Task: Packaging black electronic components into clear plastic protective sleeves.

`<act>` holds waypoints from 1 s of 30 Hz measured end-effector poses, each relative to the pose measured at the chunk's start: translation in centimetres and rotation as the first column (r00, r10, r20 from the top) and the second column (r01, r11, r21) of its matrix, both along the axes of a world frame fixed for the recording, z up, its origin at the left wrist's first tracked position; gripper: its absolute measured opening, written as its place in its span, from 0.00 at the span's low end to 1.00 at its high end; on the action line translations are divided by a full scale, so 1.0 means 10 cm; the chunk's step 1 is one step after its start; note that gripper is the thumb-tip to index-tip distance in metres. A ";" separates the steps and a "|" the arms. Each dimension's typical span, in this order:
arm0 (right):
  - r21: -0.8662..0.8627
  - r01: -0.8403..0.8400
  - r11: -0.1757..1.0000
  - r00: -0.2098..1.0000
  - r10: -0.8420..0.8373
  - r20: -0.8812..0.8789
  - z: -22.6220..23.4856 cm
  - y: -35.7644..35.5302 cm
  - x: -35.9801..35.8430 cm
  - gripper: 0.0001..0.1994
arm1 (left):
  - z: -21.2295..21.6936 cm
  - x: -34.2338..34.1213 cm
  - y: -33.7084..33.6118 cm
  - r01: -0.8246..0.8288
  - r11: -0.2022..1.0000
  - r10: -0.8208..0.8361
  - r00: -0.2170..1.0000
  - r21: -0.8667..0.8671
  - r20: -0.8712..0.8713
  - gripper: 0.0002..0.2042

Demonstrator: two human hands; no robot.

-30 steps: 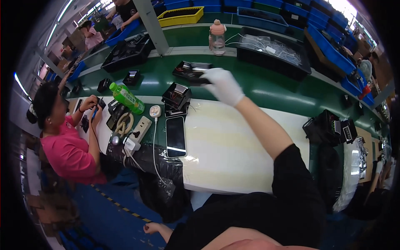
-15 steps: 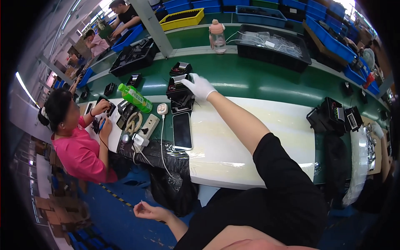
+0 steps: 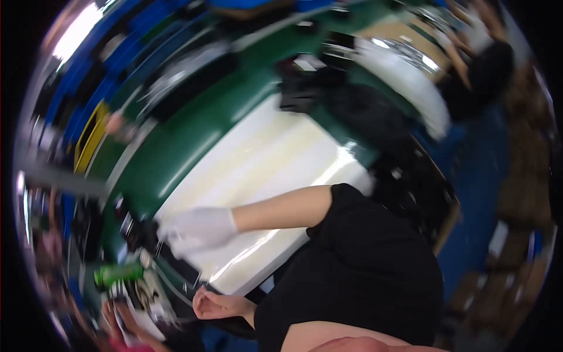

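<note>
The gloved right hand (image 3: 199,230) reaches over the white mat (image 3: 264,170), fingers toward blurred dark parts (image 3: 143,232); their spread cannot be told. The bare left hand (image 3: 214,305) curls loosely, empty. A green bottle (image 3: 117,274) lies below the glove's fingertips.

mat (image 3: 275,158) on the bench (image 3: 193,135) | bottle (image 3: 117,274) left of mat | gloved hand (image 3: 199,229) at mat's left end | bare hand (image 3: 220,305) below mat

I saw a glossy cream mat (image 3: 275,158) catching glare on the smooth green worktop (image 3: 193,141). My right hand (image 3: 199,227) wore a thin white cloth-like glove; my sleeve (image 3: 363,258) was matt black cloth. The green bottle (image 3: 119,274) looked like shiny plastic through the blur.
</note>
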State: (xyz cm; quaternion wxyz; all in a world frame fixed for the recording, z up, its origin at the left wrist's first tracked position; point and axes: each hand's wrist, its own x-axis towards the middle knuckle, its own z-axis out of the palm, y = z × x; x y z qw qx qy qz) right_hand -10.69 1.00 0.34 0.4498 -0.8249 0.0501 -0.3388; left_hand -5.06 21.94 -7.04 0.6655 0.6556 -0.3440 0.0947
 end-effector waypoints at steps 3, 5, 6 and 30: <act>-0.170 0.147 0.974 0.968 -0.177 -0.178 0.28 0.07 -1.87 0.18 | 0.00 -0.45 -0.53 0.473 0.873 -0.461 0.879 0.114 -0.120 0.11; -0.070 0.468 0.881 0.784 -0.450 -0.427 0.69 0.25 -3.02 0.12 | 0.01 -0.70 -0.74 0.606 0.782 -0.574 0.791 0.146 -0.211 0.11; -0.152 0.667 0.729 0.666 -0.675 -0.316 0.68 0.34 -3.50 0.09 | -0.04 -0.76 -0.80 0.690 0.688 -0.664 0.724 0.224 -0.190 0.11; 0.114 0.934 0.340 0.327 -0.675 -0.661 -3.55 1.66 -4.81 0.16 | -0.11 -1.51 -1.18 0.340 0.386 -0.761 0.643 0.857 0.087 0.17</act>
